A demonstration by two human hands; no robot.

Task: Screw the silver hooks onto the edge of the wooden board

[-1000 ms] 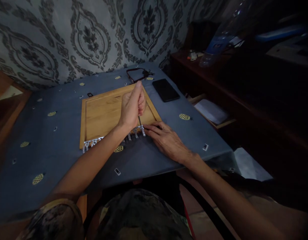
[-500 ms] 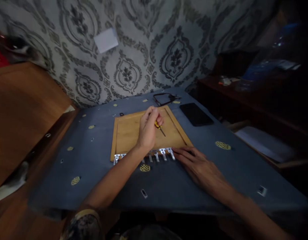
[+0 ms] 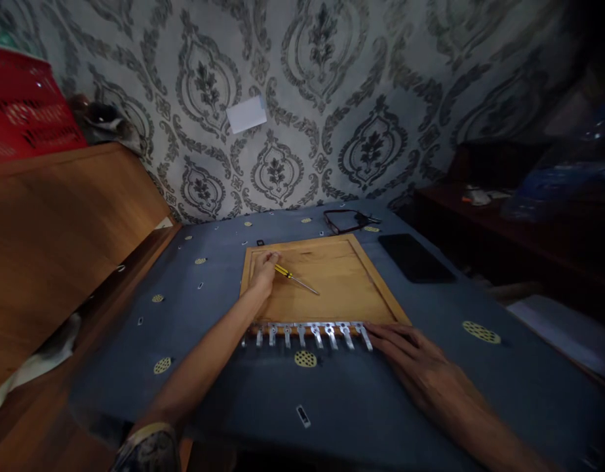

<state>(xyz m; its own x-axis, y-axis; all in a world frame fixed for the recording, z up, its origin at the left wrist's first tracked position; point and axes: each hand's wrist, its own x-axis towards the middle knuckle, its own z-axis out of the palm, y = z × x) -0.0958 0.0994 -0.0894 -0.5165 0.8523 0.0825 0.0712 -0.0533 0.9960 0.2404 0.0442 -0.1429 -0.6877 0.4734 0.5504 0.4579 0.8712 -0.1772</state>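
A wooden panel (image 3: 326,275) with a raised frame lies on the blue tablecloth. Along its near edge runs a shiny metal strip (image 3: 307,326) with several flat prongs pointing towards me. My left hand (image 3: 263,275) is over the panel's left part, fingers closed around the end of a small screwdriver (image 3: 284,271) with a yellow-and-black handle. Its thin shaft slants right and towards me, the tip close to the wood. My right hand (image 3: 410,351) rests at the panel's near right corner, fingers stretched out and fingertips against the strip's right end; its thumb is hidden.
Behind the panel lie eyeglasses (image 3: 339,221), with a dark flat device (image 3: 416,258) to the right. A small black piece (image 3: 260,243) sits beyond the panel's far left corner. A wooden cabinet (image 3: 71,229) carrying a red box (image 3: 31,108) borders the left; a patterned wall (image 3: 292,131) closes the back.
My left hand has moved left across the panel and lowered, showing more of the screwdriver. My right hand stays at the corner. The whole view has shifted with my head.
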